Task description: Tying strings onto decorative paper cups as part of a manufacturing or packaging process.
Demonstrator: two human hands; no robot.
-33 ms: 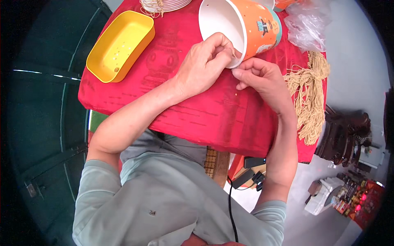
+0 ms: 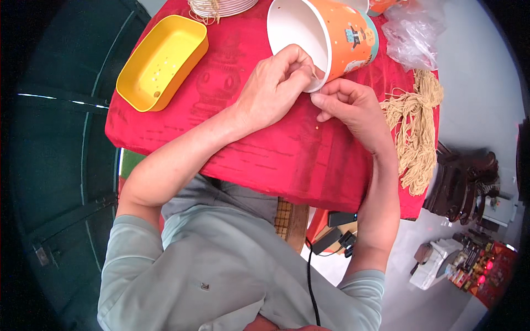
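A large orange paper bucket [image 2: 349,41] with a white inside lies on its side, its mouth facing left. My left hand [image 2: 273,85] is at the lower part of its mouth, with thumb and forefinger pinched together. What they hold is too small to make out. Just below the rim, my right hand [image 2: 353,107] has its thumb pressed to the forefinger and the other fingers curled. Anything in that pinch is hidden from me. The two hands are close together but apart, on either side of the bucket's rim.
A yellow tray [image 2: 130,88] with small crumbs stands at the left of the red cloth [image 2: 265,165]. Bundled tan string [image 2: 418,132] hangs over the right edge. Behind it sits a crumpled clear plastic bag [image 2: 414,36]. White stacked rings [image 2: 223,6] with string are at the back.
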